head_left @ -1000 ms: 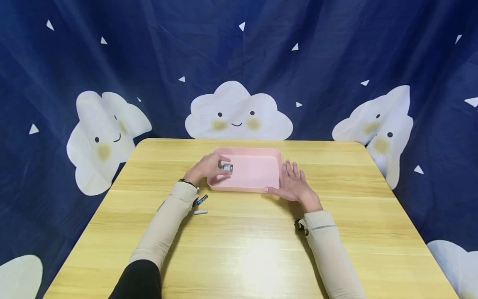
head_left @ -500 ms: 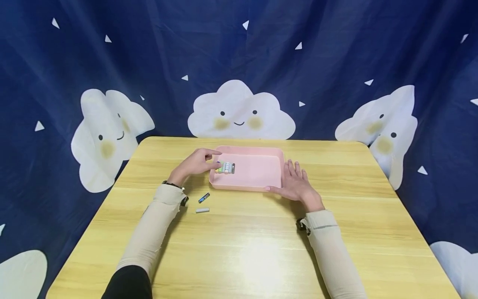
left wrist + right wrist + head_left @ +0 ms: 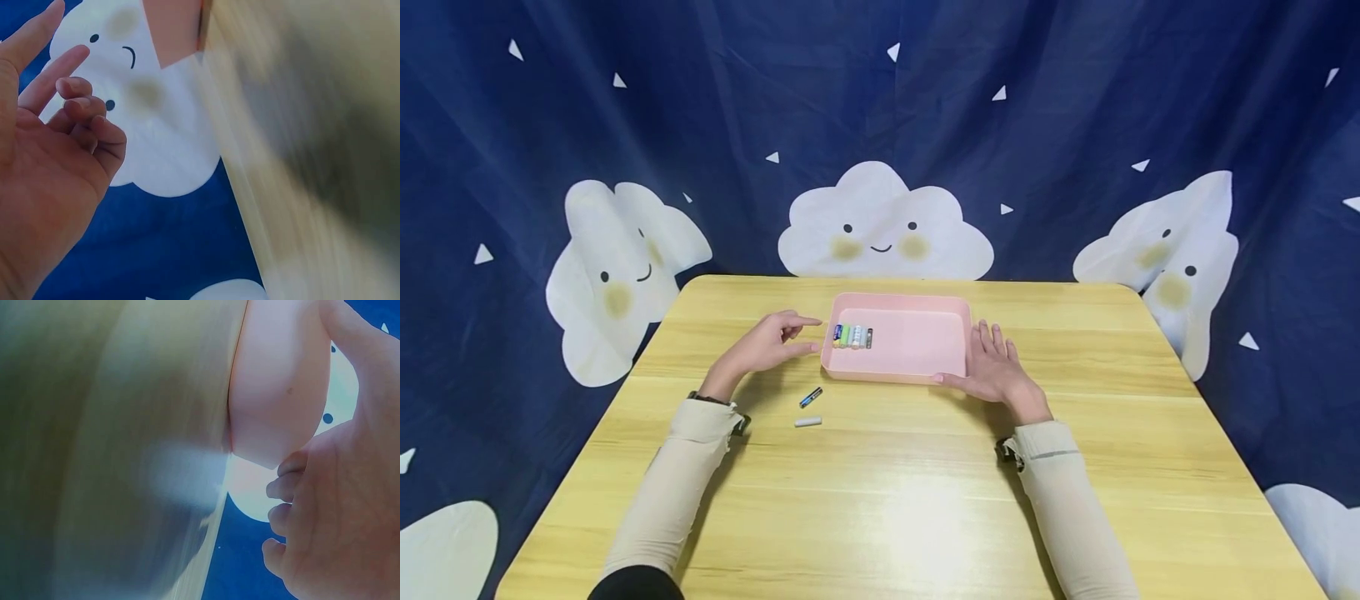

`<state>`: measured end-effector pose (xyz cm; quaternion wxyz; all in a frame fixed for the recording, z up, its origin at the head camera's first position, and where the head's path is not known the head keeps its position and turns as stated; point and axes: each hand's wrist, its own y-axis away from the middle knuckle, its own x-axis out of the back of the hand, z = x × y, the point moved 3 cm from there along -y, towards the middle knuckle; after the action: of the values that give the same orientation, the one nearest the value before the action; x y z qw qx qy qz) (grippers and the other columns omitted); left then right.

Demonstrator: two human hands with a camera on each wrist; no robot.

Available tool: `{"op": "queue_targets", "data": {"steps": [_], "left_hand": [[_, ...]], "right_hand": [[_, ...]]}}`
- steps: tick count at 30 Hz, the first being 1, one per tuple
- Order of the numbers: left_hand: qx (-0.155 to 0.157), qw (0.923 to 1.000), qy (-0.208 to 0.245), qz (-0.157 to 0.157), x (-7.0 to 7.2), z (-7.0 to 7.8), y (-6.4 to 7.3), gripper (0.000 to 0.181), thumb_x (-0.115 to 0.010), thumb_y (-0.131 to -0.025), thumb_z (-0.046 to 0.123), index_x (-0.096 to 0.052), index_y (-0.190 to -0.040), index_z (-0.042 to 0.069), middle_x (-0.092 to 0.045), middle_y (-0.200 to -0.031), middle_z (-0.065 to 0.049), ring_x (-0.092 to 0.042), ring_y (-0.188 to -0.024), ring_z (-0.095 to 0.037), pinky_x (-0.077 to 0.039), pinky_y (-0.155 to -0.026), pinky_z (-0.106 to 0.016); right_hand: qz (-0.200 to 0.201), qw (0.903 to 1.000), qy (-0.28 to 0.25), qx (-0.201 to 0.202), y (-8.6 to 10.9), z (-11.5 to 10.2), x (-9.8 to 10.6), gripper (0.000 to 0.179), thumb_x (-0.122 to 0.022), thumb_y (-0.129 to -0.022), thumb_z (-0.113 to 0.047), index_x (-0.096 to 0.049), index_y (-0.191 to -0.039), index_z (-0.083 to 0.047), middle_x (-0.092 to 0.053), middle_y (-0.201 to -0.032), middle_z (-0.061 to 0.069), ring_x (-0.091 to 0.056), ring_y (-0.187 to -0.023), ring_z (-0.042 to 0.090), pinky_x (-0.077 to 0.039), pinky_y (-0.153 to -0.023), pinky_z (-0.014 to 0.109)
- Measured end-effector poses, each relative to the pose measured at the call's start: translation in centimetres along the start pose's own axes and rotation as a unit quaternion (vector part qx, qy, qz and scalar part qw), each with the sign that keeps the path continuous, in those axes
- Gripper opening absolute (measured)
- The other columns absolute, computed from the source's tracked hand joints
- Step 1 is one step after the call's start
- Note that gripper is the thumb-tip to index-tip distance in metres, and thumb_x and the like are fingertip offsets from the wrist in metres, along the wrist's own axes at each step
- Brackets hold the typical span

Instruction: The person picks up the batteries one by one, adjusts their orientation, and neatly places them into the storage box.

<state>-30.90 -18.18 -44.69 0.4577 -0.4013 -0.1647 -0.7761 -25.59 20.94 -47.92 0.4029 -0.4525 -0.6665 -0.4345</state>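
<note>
Just left of the pink tray (image 3: 895, 373), my left hand (image 3: 767, 343) hovers over the table with nothing in it. Its thumb and index finger stretch toward the tray wall, while the other fingers curl loosely in the left wrist view. A row of several batteries (image 3: 853, 337) lies side by side inside the tray at its left end, the leftmost one dark blue. My right hand (image 3: 996, 371) rests flat-fingered against the tray's right front corner, thumb along the front wall. On the table in front of the tray lie a blue and black battery (image 3: 811, 397) and a white battery (image 3: 808, 422).
The wooden table (image 3: 880, 483) reaches back to a dark blue curtain (image 3: 730, 108) printed with white clouds. The tray stands near the table's far edge. Both forearms come in from the near side.
My left hand has let go of the batteries at the tray's left end and drawn back left, out of the tray, uncovering the row. My right hand stays at the tray corner.
</note>
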Motion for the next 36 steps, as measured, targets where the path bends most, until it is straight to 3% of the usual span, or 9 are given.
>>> {"op": "queue_targets", "data": {"steps": [9,15,23,30,36], "left_hand": [[-0.007,0.9977,0.04,-0.054,-0.9,-0.3,2.8,0.041,-0.077,-0.094,0.021,-0.071,-0.129,0.0,-0.044,-0.07,0.005,-0.04,-0.063,-0.007,-0.036,-0.061,-0.023],[-0.021,0.994,0.054,-0.093,-2.0,-0.4,3.9,0.033,-0.076,-0.094,0.015,-0.073,-0.123,0.0,-0.044,-0.071,0.005,-0.041,-0.064,-0.005,-0.038,-0.063,-0.022],[-0.011,0.9802,0.062,-0.188,-3.3,-0.4,4.9,0.05,-0.081,-0.089,0.013,-0.067,-0.136,0.002,-0.041,-0.069,0.003,-0.035,-0.061,-0.004,-0.034,-0.06,-0.021],[-0.013,0.9777,0.054,-0.203,-3.6,-0.5,4.9,0.053,-0.082,-0.084,0.004,-0.068,-0.135,0.002,-0.045,-0.073,-0.003,-0.041,-0.068,-0.008,-0.037,-0.064,-0.021],[-0.004,0.9771,0.045,-0.208,-3.7,-0.5,4.7,0.054,-0.081,-0.085,0.004,-0.068,-0.137,0.006,-0.042,-0.072,0.003,-0.04,-0.066,-0.006,-0.036,-0.063,-0.021]], "right_hand": [[0.0,1.0,0.005,0.005,-0.1,0.0,0.1,0.128,-0.047,-0.088,-0.084,0.001,-0.162,0.009,0.006,-0.171,0.028,0.007,-0.159,0.048,-0.001,-0.127,0.065],[0.004,0.9999,0.007,0.006,-0.1,0.0,0.3,0.127,-0.048,-0.089,-0.083,0.0,-0.162,0.009,0.005,-0.171,0.028,0.005,-0.159,0.049,-0.002,-0.127,0.065],[0.004,0.9999,0.004,0.008,-0.1,0.0,0.1,0.127,-0.047,-0.089,-0.084,0.001,-0.162,0.008,0.005,-0.171,0.028,0.005,-0.159,0.049,-0.002,-0.127,0.066],[0.005,1.0,0.001,0.006,0.0,0.1,0.0,0.128,-0.048,-0.088,-0.084,0.001,-0.162,0.008,0.006,-0.171,0.027,0.005,-0.159,0.049,-0.002,-0.127,0.065],[0.004,1.0,-0.002,0.006,0.1,0.1,0.0,0.127,-0.048,-0.089,-0.084,0.001,-0.162,0.008,0.005,-0.171,0.027,0.005,-0.159,0.049,-0.002,-0.127,0.066]]}}
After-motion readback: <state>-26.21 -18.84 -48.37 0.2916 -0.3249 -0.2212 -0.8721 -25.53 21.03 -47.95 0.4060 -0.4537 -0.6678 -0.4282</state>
